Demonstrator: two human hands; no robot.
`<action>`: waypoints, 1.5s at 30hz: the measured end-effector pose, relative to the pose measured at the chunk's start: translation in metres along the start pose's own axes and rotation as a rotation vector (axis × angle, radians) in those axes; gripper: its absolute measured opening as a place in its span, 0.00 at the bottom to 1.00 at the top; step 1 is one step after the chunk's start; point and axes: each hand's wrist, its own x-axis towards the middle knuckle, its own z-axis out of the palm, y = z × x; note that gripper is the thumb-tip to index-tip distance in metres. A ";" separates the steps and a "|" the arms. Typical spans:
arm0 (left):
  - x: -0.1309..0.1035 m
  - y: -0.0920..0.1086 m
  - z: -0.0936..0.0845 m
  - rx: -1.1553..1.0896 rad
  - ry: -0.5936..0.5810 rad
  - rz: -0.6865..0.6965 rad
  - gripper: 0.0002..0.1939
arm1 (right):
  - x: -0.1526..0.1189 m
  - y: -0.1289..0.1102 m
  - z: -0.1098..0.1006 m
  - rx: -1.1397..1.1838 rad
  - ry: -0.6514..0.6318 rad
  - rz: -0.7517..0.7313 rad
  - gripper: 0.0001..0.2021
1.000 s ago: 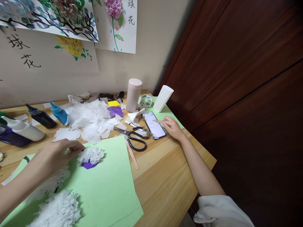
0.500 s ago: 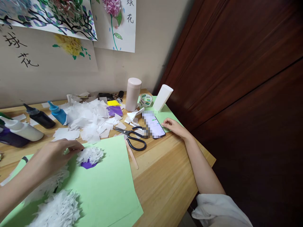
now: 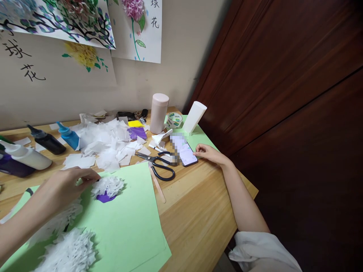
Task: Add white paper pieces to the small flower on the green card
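My left hand reaches over the light green sheet, thumb and fingers pinched at the left edge of a small white ruffled paper flower. A tiny dark bit shows at the fingertips; I cannot make out what it is. Purple paper sticks out below that flower. Two larger white ruffled flowers lie nearer me, one at the bottom and one partly under my forearm. My right hand rests with fingers curled together, fingertips touching the lower right edge of a lit smartphone; it grips nothing.
Black-handled scissors and a wooden stick lie beside the sheet. White paper scraps are heaped behind, near paint bottles. A pale cup, tape roll and white tube stand at the back.
My right hand has shifted slightly left and down, so its fingertips now meet the phone. The picture on the phone's screen has changed. My left hand stays at the small flower.
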 end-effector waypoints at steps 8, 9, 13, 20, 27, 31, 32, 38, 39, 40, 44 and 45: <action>0.000 -0.004 0.002 -0.011 0.023 0.021 0.20 | 0.001 0.002 0.000 -0.001 0.003 0.001 0.16; 0.000 -0.004 0.002 -0.008 0.025 0.020 0.20 | 0.002 0.002 0.000 -0.005 0.000 0.001 0.17; 0.001 -0.003 0.002 -0.001 -0.003 0.027 0.19 | 0.001 0.003 -0.001 -0.028 0.003 0.009 0.17; 0.001 -0.001 0.002 -0.018 0.010 0.007 0.18 | 0.005 -0.009 0.013 -0.119 0.219 -0.195 0.12; -0.001 0.002 -0.001 -0.022 0.005 0.011 0.19 | 0.005 -0.020 0.026 -0.412 0.252 -0.443 0.14; 0.001 -0.001 0.001 -0.024 0.009 0.021 0.19 | 0.005 -0.021 0.027 -0.485 0.207 -0.500 0.14; 0.002 -0.003 0.003 -0.020 0.010 0.023 0.19 | 0.005 -0.021 0.027 -0.497 0.202 -0.507 0.14; 0.003 -0.010 0.007 -0.023 0.044 0.055 0.17 | 0.006 -0.019 0.028 -0.521 0.183 -0.516 0.15; 0.003 -0.009 0.007 -0.028 0.052 0.056 0.16 | 0.006 -0.019 0.028 -0.523 0.179 -0.514 0.15; 0.002 -0.008 0.007 -0.032 0.053 0.055 0.16 | 0.006 -0.019 0.028 -0.524 0.173 -0.512 0.15; 0.001 -0.005 0.005 -0.042 0.048 0.036 0.16 | 0.007 -0.018 0.029 -0.528 0.155 -0.503 0.15; 0.002 -0.005 0.005 -0.044 0.045 0.034 0.16 | 0.007 -0.018 0.029 -0.527 0.149 -0.498 0.15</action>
